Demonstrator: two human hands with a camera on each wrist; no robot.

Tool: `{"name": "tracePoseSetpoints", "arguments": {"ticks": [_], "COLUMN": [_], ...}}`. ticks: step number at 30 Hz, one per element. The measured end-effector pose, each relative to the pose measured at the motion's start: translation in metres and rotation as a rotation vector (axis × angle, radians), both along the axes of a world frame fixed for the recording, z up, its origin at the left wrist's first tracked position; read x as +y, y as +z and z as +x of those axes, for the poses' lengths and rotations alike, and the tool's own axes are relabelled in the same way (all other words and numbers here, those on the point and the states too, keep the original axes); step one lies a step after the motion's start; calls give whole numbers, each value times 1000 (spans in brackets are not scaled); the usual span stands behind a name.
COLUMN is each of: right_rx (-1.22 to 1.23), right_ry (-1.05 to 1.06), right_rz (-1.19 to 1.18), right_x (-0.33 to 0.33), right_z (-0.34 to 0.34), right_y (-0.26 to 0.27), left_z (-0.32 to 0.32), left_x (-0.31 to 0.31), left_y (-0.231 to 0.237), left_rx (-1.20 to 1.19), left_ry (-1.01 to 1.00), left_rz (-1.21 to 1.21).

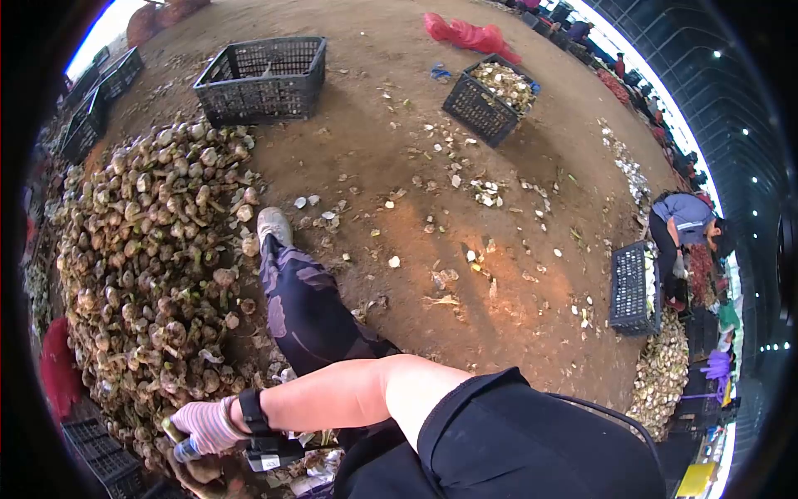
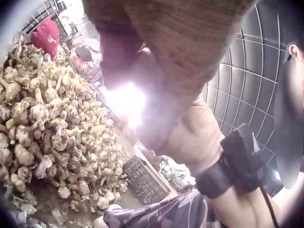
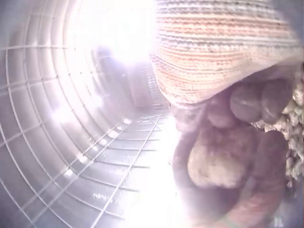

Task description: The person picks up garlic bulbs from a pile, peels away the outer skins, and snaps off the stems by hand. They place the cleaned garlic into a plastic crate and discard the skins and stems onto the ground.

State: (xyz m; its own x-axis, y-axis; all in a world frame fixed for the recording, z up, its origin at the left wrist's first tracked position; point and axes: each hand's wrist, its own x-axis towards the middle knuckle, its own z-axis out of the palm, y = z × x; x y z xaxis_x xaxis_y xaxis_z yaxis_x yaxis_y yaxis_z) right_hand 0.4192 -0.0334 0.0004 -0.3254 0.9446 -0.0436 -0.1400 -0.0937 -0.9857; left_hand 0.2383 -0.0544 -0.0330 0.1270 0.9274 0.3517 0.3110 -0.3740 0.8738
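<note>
In the head view my right hand (image 1: 208, 424), in a striped knit glove with a black wrist strap (image 1: 253, 412), reaches down at the lower edge of a heap of garlic bulbs (image 1: 158, 249). My left hand (image 2: 166, 47), gloved, fills the top of the left wrist view, with the right hand's cuff (image 2: 204, 142) close by. In the right wrist view a pale garlic bulb (image 3: 216, 166) sits between curled fingers (image 3: 270, 152) of the left hand. Curled fingertips (image 3: 247, 102) of the right hand lie just above the bulb; I cannot tell what they grip.
A black crate (image 1: 266, 83) stands past the heap; another crate (image 1: 490, 104) holds garlic pieces. My outstretched leg (image 1: 307, 308) lies beside the heap. Garlic scraps (image 1: 486, 195) litter the dirt floor. A bending person (image 1: 686, 220) works at the right, near a crate (image 1: 636, 291).
</note>
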Motion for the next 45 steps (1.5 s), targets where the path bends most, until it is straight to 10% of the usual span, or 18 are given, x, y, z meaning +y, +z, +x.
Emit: {"name": "tracePoseSetpoints", "arguments": {"ticks": [2, 3, 4, 7, 9, 10, 15, 20, 23, 38, 45], "right_rx": [-48, -17, -3, -166, 263, -65, 400, 388, 397, 137, 487], "right_ry": [73, 101, 145, 101, 245, 156, 149, 298, 299, 389, 313], "right_rz": [-15, -70, -151, 254, -112, 113, 77, -87, -142, -244, -278], "right_x": [7, 6, 3, 15, 0, 3, -4, -2, -2, -5, -6], "right_z": [-2, -1, 4, -14, 0, 5, -8, 1, -1, 10, -3], "right_y": [-6, -4, -1, -41, -19, -7, -12, 19, 12, 25, -9], "left_z": [-9, 1, -7, 15, 12, 12, 11, 16, 20, 1, 11], "left_x": [2, -10, -5, -15, -20, -18, -26, -22, -21, -23, -30], "left_y": [-7, 6, -3, 32, 46, 48, 47, 51, 57, 56, 45], "left_rx": [-57, 492, 465, 701, 747, 698, -473, -769, 378, 623, -1130], "left_ry": [68, 88, 120, 145, 113, 105, -67, -105, 106, 13, -277], "left_rz": [-88, 260, 204, 397, 226, 207, -399, -543, 204, 184, -701]}}
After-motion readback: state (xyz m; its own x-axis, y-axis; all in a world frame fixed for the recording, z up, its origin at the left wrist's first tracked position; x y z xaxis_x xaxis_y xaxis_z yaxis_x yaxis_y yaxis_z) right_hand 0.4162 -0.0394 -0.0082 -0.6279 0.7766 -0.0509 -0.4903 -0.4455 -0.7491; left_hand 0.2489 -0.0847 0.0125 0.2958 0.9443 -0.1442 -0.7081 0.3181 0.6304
